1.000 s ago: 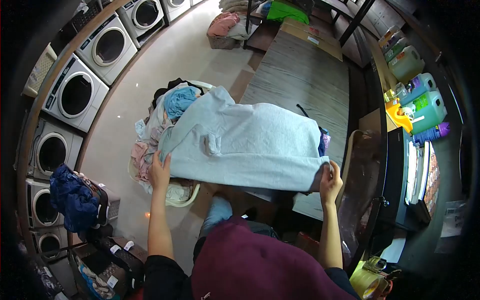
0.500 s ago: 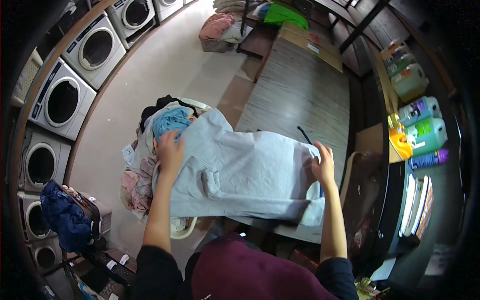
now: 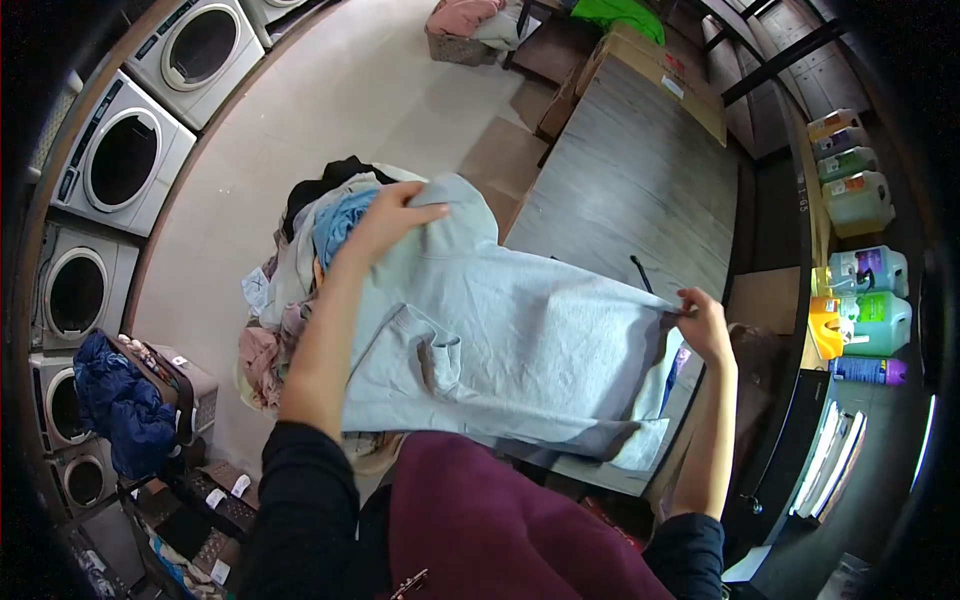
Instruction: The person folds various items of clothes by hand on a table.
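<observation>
A light grey hooded sweatshirt (image 3: pixel 520 330) lies spread in front of me, its body across the near end of the grey table (image 3: pixel 630 160). One sleeve is folded over its front. My right hand (image 3: pixel 703 325) pinches the hem corner at the far right and holds it taut. At the hood end, my left hand (image 3: pixel 395 220) rests on or just over the cloth, thumb and fingers apart. Beneath that end sits a basket heaped with mixed laundry (image 3: pixel 275 340), including a blue cloth (image 3: pixel 340 222). The basket itself is mostly hidden.
Front-loading machines (image 3: pixel 125 157) line the left side. A dark blue garment (image 3: pixel 125 405) hangs over a basket at lower left. Detergent jugs (image 3: pixel 872 322) stand on the right shelf, beside a yellow bottle (image 3: pixel 826 327). Cardboard (image 3: pixel 665 80) covers the table's far end.
My left hand has moved up and away from me to the hood. My right hand has shifted right, now pinching the hem and stretching it. The view has turned slightly.
</observation>
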{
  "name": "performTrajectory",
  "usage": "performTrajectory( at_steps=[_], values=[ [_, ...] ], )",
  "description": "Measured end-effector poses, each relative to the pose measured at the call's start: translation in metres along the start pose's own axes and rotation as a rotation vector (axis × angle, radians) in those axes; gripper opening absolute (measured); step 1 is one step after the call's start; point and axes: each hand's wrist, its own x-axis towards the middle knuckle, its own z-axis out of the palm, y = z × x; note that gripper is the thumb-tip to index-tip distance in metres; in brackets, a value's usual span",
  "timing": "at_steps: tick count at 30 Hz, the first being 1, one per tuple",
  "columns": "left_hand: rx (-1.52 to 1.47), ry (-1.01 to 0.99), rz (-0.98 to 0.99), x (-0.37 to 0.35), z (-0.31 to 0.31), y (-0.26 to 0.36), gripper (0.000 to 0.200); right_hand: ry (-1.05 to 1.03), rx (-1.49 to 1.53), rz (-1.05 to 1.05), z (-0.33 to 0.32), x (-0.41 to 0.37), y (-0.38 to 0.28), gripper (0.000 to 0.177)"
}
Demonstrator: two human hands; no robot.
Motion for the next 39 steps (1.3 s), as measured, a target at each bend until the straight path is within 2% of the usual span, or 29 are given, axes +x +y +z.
performTrajectory(
  at_steps=[1, 3, 4, 5, 7, 8, 9, 12, 14, 16, 17, 18, 21, 24, 27, 30, 34, 35, 39],
  values=[
    [-0.119, 0.017, 0.057, -0.032, -0.007, 0.023, 0.025, 0.091, -0.042, -0.026, -0.007, -0.017, -0.008, 0.044],
    [-0.102, -0.033, 0.084, -0.086, -0.031, 0.026, 0.016, 0.226, -0.108, -0.107, -0.014, -0.055, -0.017, 0.057],
    [-0.102, -0.089, 0.081, -0.116, -0.039, 0.019, 0.017, 0.247, -0.083, -0.037, -0.013, -0.079, -0.027, 0.055],
    [-0.100, -0.142, 0.079, -0.148, -0.047, 0.012, 0.019, 0.247, -0.128, -0.096, -0.010, -0.100, -0.029, 0.057],
    [0.187, -0.084, 0.087, -0.207, -0.043, -0.037, 0.026, 0.185, -0.176, -0.174, 0.011, -0.138, -0.020, 0.035],
    [0.318, 0.049, 0.020, -0.232, -0.025, -0.042, 0.030, 0.139, -0.136, -0.118, 0.025, -0.155, -0.022, 0.027],
    [0.450, 0.178, -0.045, -0.253, -0.010, -0.045, 0.033, 0.105, -0.153, -0.070, 0.035, -0.167, -0.028, 0.028],
    [0.430, 0.499, -0.161, -0.286, 0.018, -0.084, 0.034, 0.106, -0.073, -0.015, 0.046, -0.179, -0.058, 0.028],
    [0.225, 0.642, -0.144, -0.277, 0.037, -0.083, 0.027, 0.242, -0.068, -0.063, 0.054, -0.173, -0.065, 0.023],
    [0.123, 0.711, -0.067, -0.255, 0.044, -0.095, 0.026, 0.342, -0.006, -0.103, 0.061, -0.163, -0.073, 0.029],
    [0.163, 0.736, -0.062, -0.242, 0.048, -0.095, 0.026, 0.339, -0.047, -0.103, 0.067, -0.159, -0.075, 0.036],
    [0.201, 0.761, -0.056, -0.232, 0.053, -0.091, 0.026, 0.226, -0.136, -0.076, 0.078, -0.158, -0.070, 0.048],
    [0.405, 0.755, 0.031, -0.230, 0.062, -0.049, 0.023, 0.155, -0.204, -0.068, 0.115, -0.158, -0.048, 0.062],
    [0.521, 0.407, 0.172, -0.260, 0.072, -0.013, 0.021, 0.132, -0.185, -0.004, 0.109, -0.158, -0.056, 0.062],
    [0.776, 0.371, 0.225, -0.276, 0.087, -0.031, 0.025, 0.294, -0.038, -0.095, 0.110, -0.164, -0.087, 0.057],
    [0.723, 0.270, 0.165, -0.272, 0.081, -0.056, 0.020, 0.313, 0.182, -0.347, 0.119, -0.163, -0.145, 0.047],
    [0.420, 0.263, 0.013, -0.256, 0.068, -0.054, 0.014, 0.185, 0.257, -0.557, 0.166, -0.147, -0.220, 0.044],
    [0.381, 0.294, 0.093, -0.254, 0.068, -0.062, 0.013, 0.189, 0.191, -0.559, 0.175, -0.143, -0.239, 0.045],
    [0.204, 0.383, 0.070, -0.242, 0.067, -0.079, 0.013, 0.154, -0.068, -0.566, 0.210, -0.119, -0.279, 0.055]
  ],
)
